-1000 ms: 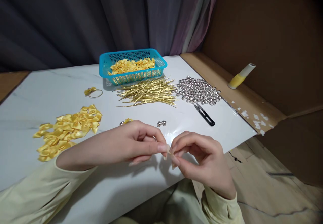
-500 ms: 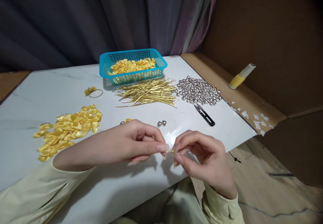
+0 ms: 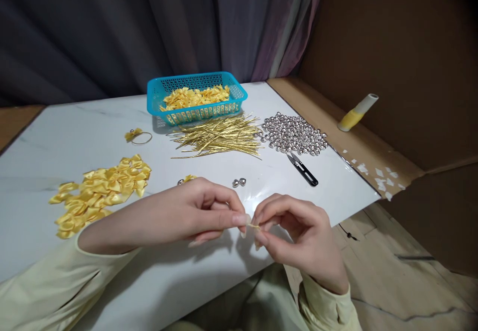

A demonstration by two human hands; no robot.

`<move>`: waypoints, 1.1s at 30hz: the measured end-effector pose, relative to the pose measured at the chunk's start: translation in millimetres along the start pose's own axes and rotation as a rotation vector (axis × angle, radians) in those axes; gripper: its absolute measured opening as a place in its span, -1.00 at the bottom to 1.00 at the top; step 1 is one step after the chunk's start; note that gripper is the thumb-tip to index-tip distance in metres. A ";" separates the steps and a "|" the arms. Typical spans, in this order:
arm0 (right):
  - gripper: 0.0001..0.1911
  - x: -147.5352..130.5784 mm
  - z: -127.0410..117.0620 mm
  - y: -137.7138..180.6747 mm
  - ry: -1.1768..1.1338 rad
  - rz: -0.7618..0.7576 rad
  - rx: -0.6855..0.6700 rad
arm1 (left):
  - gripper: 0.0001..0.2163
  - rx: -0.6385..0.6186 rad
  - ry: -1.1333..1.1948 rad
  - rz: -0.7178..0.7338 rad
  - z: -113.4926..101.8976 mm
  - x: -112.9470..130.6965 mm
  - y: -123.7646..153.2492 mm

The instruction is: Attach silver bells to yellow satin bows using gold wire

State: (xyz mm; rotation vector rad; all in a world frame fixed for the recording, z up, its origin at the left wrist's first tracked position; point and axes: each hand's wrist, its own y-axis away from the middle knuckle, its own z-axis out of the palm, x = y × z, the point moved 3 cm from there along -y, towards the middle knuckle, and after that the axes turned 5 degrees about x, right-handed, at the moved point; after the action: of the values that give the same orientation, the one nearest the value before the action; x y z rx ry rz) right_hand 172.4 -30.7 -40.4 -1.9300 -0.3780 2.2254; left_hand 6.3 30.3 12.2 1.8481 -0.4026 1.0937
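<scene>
Between my fingertips a short bit of thin gold cord (image 3: 254, 225) shows; the rest is hidden by my fingers. My left hand (image 3: 201, 211) pinches one side of it with thumb and forefinger. From the other side my right hand (image 3: 302, 231) grips it, thumb against the forefinger. Just beyond the hands lie a pair of silver beads (image 3: 239, 182) and, partly behind my left hand, a yellow ribbon piece (image 3: 189, 177) with a silver bead beside it. A heap of gold cords (image 3: 220, 137) is farther back.
A blue basket (image 3: 151, 97) of yellow ribbon pieces stands at the back. Silver beads (image 3: 295, 133) are heaped right, near black thread snips (image 3: 304, 170). Yellow satin bows (image 3: 104, 184) lie left, below a finished-looking bow with a cord loop (image 3: 142, 138). A yellow-white tube (image 3: 358, 113) stands far right.
My right hand has shifted slightly left and its fingertips have changed position, so a little more of the cord shows. My left hand stays almost still.
</scene>
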 end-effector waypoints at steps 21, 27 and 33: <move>-0.80 -1.3 1.7 0.6 0.016 -0.017 0.000 | -0.88 0.006 -0.015 0.024 0.8 -0.1 -1.5; -0.78 -2.6 -0.5 -0.6 0.007 -0.024 0.016 | -0.92 0.001 -0.005 -0.011 -0.7 0.3 -0.2; -0.76 -1.7 -0.8 0.0 0.000 -0.004 0.019 | -0.94 0.001 0.020 -0.029 -0.1 -0.2 1.0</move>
State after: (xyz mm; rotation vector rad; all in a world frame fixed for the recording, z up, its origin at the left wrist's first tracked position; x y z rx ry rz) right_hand 173.4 -31.2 -38.9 -1.9185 -0.3591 2.2188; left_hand 5.5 29.8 12.6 1.8367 -0.3621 1.0918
